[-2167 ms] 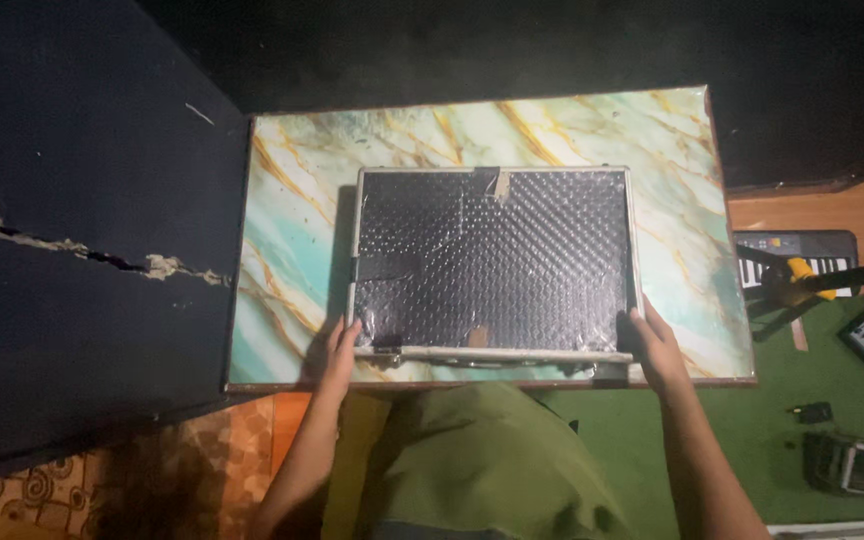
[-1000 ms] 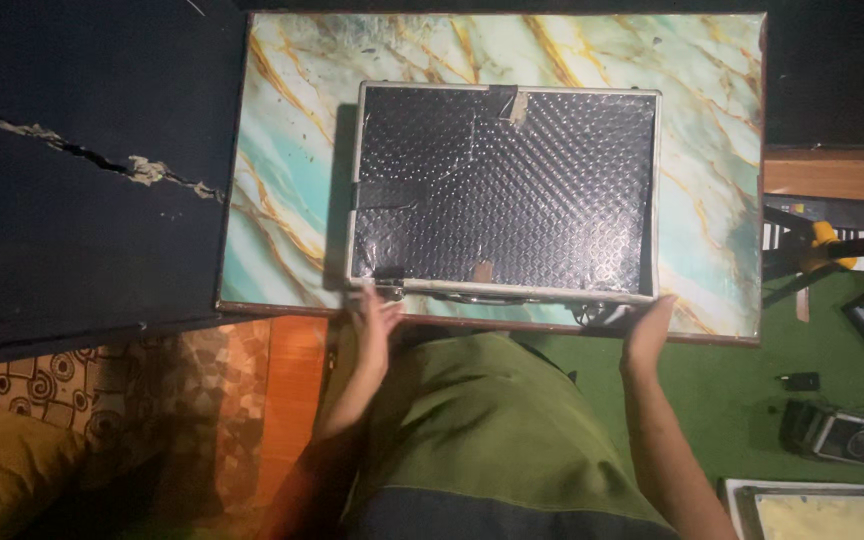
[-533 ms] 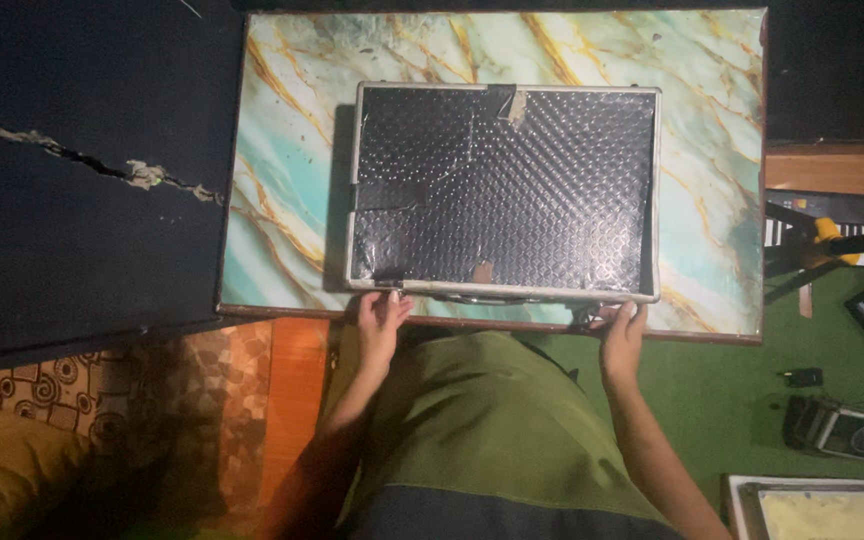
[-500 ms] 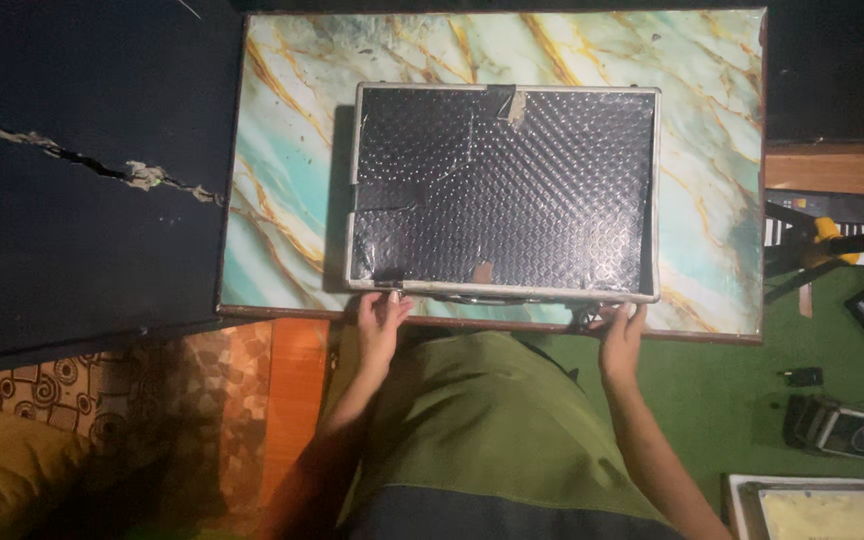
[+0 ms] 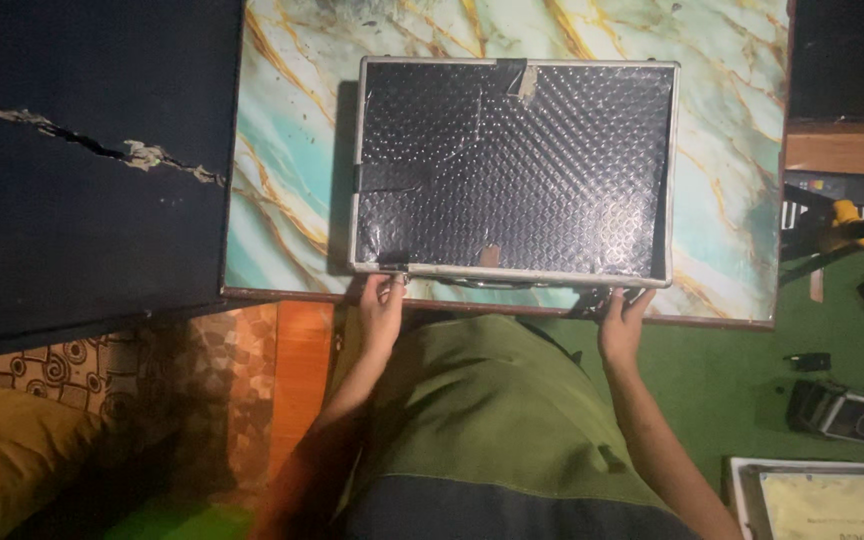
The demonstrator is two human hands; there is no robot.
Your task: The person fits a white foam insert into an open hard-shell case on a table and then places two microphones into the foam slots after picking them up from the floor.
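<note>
A black, diamond-textured case with a metal frame lies flat and closed on a marble-patterned table. Bits of tape patch its lid. My left hand is at the case's front edge near the left corner, fingertips on a latch. My right hand touches the front edge near the right corner, at the other latch. A handle sits on the front edge between the two hands. My green-clad lap fills the view below the table.
A dark cracked panel stands left of the table. On the green floor to the right lie a small keyboard, a camera-like device and a framed sheet. A patterned rug and yellow cushion are at lower left.
Both hands moved from the case's outer corners inward along the front edge to the latches. The view shifted closer; the case has stayed closed.
</note>
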